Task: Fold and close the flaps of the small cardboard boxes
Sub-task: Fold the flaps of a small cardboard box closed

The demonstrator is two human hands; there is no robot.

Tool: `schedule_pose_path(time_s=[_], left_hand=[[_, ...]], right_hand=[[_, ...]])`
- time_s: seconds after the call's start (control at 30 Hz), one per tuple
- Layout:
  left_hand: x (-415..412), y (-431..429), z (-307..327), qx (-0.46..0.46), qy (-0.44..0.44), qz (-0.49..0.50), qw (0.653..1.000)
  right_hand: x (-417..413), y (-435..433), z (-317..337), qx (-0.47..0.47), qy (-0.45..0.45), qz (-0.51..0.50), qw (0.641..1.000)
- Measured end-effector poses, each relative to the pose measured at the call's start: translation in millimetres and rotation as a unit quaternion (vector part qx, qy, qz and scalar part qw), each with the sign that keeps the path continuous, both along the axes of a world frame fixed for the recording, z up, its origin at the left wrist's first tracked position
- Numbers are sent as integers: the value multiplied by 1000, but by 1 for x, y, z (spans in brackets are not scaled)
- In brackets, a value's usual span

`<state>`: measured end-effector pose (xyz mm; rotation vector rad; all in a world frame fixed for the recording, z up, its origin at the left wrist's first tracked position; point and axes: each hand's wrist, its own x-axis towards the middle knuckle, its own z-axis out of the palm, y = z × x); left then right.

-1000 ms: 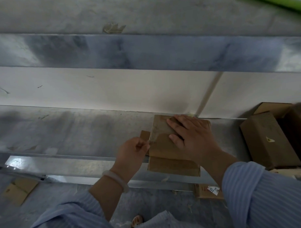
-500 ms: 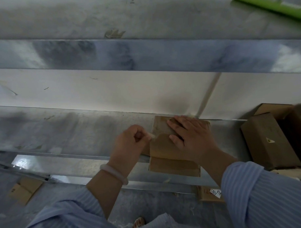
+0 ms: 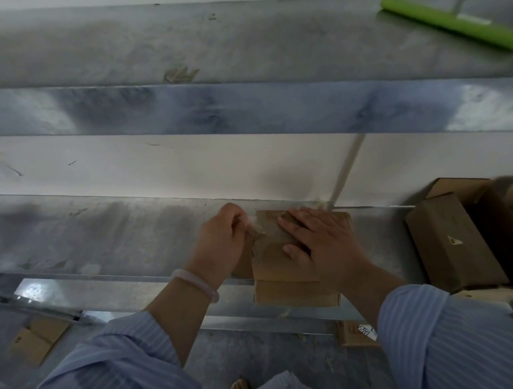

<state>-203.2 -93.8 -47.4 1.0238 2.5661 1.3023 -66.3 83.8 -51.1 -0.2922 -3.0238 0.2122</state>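
Observation:
A small brown cardboard box (image 3: 281, 269) lies on the metal bench (image 3: 105, 234), its near end hanging over the front edge. My right hand (image 3: 321, 241) lies flat on the top flap and presses it down, fingers spread. My left hand (image 3: 222, 245) is at the box's left edge, with thumb and fingers pinched on a pale thin strip (image 3: 255, 225) there. A short side flap (image 3: 243, 267) shows beside the box below that hand. What the strip is cannot be told through the blur.
Several more brown boxes (image 3: 451, 240) are stacked at the right end of the bench. A green broom head (image 3: 447, 24) lies at the far right. Flat cardboard (image 3: 36, 341) lies on the floor at lower left, and a labelled piece (image 3: 356, 333) sits under the bench.
My left hand has slid away from me along the box's left edge, keeping its pinch. My right hand has stayed flat on the box.

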Motion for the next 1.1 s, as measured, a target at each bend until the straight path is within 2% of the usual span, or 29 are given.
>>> schedule_pose_path(time_s=[0.07, 0.17, 0.27, 0.43, 0.57, 0.63, 0.83, 0.93, 1.1], left_hand=[[1, 7, 0, 10, -46, 40, 998], [4, 19, 3, 87, -158, 102, 978], [5, 20, -1, 116, -182, 105, 971], [-2, -2, 10, 45, -129, -55, 989], [-5, -12, 25, -43, -96, -161, 981], [-8, -11, 22, -80, -38, -170, 981], [-15, -4, 11, -103, 124, -165, 973], [-15, 3, 12, -127, 169, -175, 962], [-11, 20, 20, -112, 203, -119, 965]], right_hand=[[1, -1, 0, 1, -2, 2, 1000], [0, 1, -1, -9, 0, 1, 1000], [-1, 2, -2, -22, 0, 0, 1000], [-2, 1, -2, -18, 13, 4, 1000], [-1, 1, 0, -19, 5, 1, 1000], [-1, 0, 0, -19, 5, 1, 1000], [-1, 0, 0, -27, -7, 5, 1000], [-1, 0, 0, -23, -4, 4, 1000], [0, -1, 1, -9, 9, -1, 1000]])
